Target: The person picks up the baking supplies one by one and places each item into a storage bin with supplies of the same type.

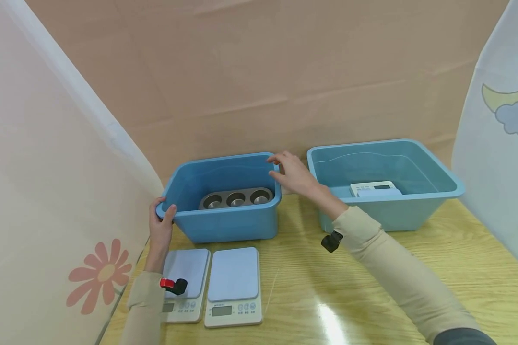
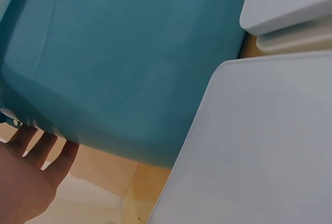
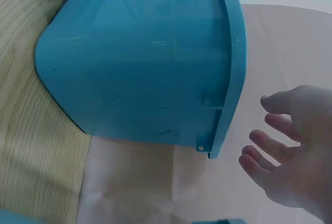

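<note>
A blue plastic bin [image 1: 224, 160] stands on the wooden table with a grey muffin tin [image 1: 236, 198] lying inside it. My left hand [image 1: 163, 213] grips the bin's front left corner, thumb over the rim and fingers under it. The left wrist view shows those fingers [image 2: 31, 172] beneath the bin's wall [image 2: 119, 63]. My right hand [image 1: 291, 170] hovers with relaxed fingers at the bin's back right corner. In the right wrist view that hand [image 3: 290, 151] is a short gap away from the bin's rim [image 3: 228, 79] and holds nothing.
Two white kitchen scales [image 1: 185, 282] [image 1: 234, 287] lie side by side in front of the bin. A second blue bin [image 1: 440, 177] at the right holds another white scale [image 1: 375, 188]. Curtains hang close on both sides, with a cardboard wall behind.
</note>
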